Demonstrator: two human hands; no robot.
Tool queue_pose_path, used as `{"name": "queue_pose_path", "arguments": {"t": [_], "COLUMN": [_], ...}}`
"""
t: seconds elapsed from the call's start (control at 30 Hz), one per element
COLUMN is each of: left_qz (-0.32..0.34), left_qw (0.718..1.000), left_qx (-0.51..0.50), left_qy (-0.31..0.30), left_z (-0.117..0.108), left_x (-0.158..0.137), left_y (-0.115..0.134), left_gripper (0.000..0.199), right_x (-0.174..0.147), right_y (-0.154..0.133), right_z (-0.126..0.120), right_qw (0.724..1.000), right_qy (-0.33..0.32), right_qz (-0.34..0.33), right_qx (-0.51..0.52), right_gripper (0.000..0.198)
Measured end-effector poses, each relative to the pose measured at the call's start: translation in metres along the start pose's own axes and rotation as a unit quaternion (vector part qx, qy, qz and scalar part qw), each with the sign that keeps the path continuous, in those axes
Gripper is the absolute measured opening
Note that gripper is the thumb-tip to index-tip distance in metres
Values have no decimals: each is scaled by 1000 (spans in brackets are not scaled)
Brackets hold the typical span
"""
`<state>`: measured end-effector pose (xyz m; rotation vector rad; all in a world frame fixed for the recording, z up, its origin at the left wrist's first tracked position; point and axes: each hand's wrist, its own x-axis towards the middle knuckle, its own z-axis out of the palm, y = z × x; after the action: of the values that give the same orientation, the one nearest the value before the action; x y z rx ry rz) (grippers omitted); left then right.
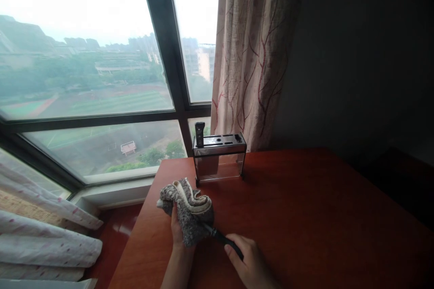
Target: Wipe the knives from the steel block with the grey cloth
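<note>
A grey, fuzzy cloth (190, 210) with pale edges is bunched up in my left hand (176, 226), whose fingers are mostly hidden behind its folds. My right hand (246, 255) is closed around the black handle of a knife (220, 237). The handle slants up and left toward the cloth, and the blade end is covered by the folds. Just beyond the cloth stands a clear-sided knife block (222, 144) with a slotted dark top. A single black-handled knife (200, 134) sits upright in its left slot.
The reddish-brown wooden table (305, 216) carries the knife block near its far left corner. Beyond that edge are a large framed window (181, 113) and a patterned curtain (251, 54). Another curtain (44, 239) hangs low at the left. The right side is dark.
</note>
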<state>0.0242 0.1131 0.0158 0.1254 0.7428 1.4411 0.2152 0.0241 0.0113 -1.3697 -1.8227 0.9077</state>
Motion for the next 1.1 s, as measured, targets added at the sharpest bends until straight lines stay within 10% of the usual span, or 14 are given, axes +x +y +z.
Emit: {"name": "queue_pose_path", "arguments": {"t": [0.73,1.1], "left_qz": [-20,-10], "left_qw": [995,995], "left_qx": [-68,-80], "left_qy": [-66,-67], "left_z": [-2,-8], "left_x": [-2,-1], "left_y": [-28,-3], "left_gripper": [48,48], "right_x": [7,1], "right_y": [-6,-13], "right_z": [13,-11], "right_qw": [999,999], "right_qy": [43,-6], "right_qz": [7,-2], "right_qx": [17,39], "right_gripper": [25,25]}}
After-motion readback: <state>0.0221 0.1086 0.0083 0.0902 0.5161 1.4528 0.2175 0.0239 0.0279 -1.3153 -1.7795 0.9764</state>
